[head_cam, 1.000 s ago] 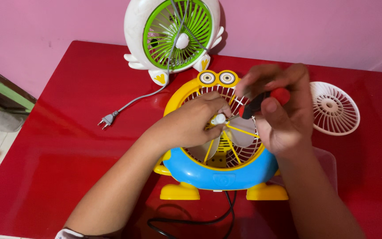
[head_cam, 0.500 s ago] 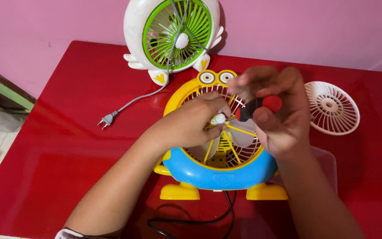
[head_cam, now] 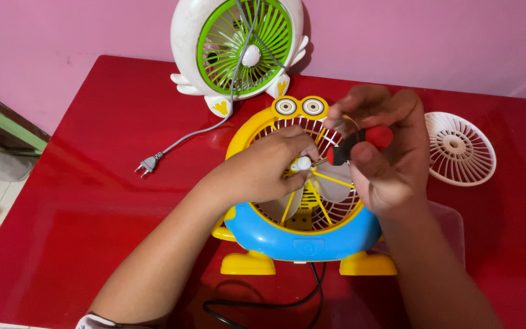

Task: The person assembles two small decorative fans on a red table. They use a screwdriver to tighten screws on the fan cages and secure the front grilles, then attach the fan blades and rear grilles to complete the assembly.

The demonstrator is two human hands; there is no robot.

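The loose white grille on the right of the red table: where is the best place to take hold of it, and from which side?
Probably at the rim of the white grille, from above or from its free right edge. It lies flat on the red table, apart from the yellow and blue fan; the thin ribs look weaker than the round outer ring.

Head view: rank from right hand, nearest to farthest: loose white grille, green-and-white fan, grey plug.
From the right hand:
1. Loose white grille, just to its right on the red table.
2. Green-and-white fan, behind and to the left.
3. Grey plug, far left.
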